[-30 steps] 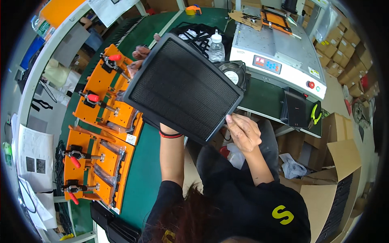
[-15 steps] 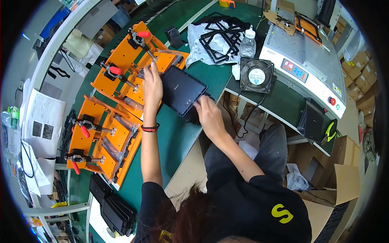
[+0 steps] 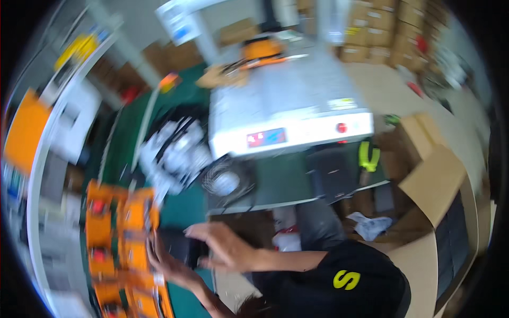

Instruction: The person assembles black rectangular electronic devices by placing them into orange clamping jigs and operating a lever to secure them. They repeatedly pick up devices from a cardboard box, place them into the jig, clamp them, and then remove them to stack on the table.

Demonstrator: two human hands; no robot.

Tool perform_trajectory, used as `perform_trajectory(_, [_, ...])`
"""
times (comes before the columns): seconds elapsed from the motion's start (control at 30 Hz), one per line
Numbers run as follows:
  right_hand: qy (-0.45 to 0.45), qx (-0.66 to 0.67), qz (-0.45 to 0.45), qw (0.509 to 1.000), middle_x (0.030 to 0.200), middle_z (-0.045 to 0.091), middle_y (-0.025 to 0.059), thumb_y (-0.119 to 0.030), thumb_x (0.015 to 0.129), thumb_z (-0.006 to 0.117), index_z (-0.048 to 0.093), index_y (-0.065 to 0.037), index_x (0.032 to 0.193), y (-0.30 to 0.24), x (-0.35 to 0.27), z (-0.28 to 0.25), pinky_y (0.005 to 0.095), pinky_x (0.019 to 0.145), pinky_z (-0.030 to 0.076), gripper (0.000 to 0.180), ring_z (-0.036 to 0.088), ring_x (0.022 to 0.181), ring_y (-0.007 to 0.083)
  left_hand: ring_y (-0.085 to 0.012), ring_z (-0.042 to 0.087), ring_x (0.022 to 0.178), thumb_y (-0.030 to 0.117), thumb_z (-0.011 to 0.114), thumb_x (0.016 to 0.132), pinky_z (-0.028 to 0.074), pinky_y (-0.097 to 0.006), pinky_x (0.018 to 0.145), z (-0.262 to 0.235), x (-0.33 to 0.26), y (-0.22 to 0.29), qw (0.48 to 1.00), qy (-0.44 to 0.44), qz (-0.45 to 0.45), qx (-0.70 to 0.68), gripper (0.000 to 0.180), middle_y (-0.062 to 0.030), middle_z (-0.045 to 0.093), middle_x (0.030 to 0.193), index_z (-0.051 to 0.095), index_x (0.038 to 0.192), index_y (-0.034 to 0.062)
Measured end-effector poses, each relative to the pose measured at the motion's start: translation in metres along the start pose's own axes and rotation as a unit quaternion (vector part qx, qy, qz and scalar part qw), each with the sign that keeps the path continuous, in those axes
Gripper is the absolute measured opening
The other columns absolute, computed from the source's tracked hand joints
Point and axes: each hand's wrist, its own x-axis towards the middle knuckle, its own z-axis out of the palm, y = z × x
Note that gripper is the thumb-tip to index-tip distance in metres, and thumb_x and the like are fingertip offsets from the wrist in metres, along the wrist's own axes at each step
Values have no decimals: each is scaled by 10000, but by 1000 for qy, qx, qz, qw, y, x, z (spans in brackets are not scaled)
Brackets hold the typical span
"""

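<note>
The picture is smeared by motion. A black flat panel (image 3: 179,245) lies on the green bench between my two hands. My left hand (image 3: 170,266) is along its near left side, fingers stretched out and nothing visible in them. Over the panel's right edge, my right hand (image 3: 229,248) has its thumb and fingers apart; whether the fingertips touch the panel is blurred. Just left of my left hand stand orange clamp fixtures (image 3: 135,249) with red-tipped toggle handles.
Beyond the panel sit a round-bladed fan (image 3: 222,183) and a white plastic bag (image 3: 177,151) with black frames. A grey machine (image 3: 286,95) with a lit display fills the far bench. At right are a black panel (image 3: 333,172), yellow-green pliers (image 3: 368,158) and an open cardboard box (image 3: 432,185).
The view has swung to the right, so the machine and box stand nearer the middle. My right hand's fingers have come apart from their hold on the panel's corner.
</note>
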Motion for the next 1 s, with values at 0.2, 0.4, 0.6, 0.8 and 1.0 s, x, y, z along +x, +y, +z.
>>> perform_trajectory(0.2, [121, -220, -134, 959, 1451, 286, 204, -410, 929, 406, 387, -26, 1365, -12, -7, -176, 514, 1073, 221, 581, 226, 1357, 419, -367, 425, 1202, 250, 341, 946, 312, -423, 1022, 139, -103, 120, 801, -326, 20, -501, 475, -231, 433, 1315, 382, 1276, -89])
perform_trajectory(0.4, [409, -538, 99, 731, 1220, 491, 233, -223, 893, 510, 483, 7, 1233, -145, -116, -343, 420, 959, 395, 411, 476, 1164, 363, -347, 585, 990, 47, 430, 862, 427, -418, 890, 207, -105, 176, 690, -589, 315, -281, 254, -157, 630, 1050, 576, 1049, -43])
perform_trajectory(0.6, [383, -667, 606, 202, 982, 646, 181, -316, 888, 516, 580, -74, 1048, -297, -319, -425, 462, 765, 509, 297, 621, 914, 369, -248, 575, 885, 2, 360, 844, 454, -353, 842, 281, -83, 67, 864, -379, 205, -259, 299, -177, 571, 977, 473, 1108, -84])
perform_trajectory(0.8, [436, -584, 685, 2, 1074, 635, 215, -123, 850, 467, 662, -3, 974, -398, -544, -438, 426, 852, 510, 260, 611, 1039, 342, -221, 568, 884, 49, 350, 918, 469, -316, 824, 295, -78, 28, 872, -361, 134, -302, 293, -149, 557, 969, 467, 1167, -52])
perform_trajectory(1.0, [587, -500, 637, 6, 1073, 608, 267, -362, 830, 619, 641, 36, 989, -417, -611, -428, 445, 866, 478, 429, 590, 1025, 401, -207, 577, 892, 84, 357, 946, 478, -312, 818, 298, -77, 21, 882, -341, 88, -313, 298, -131, 570, 976, 482, 1187, -40])
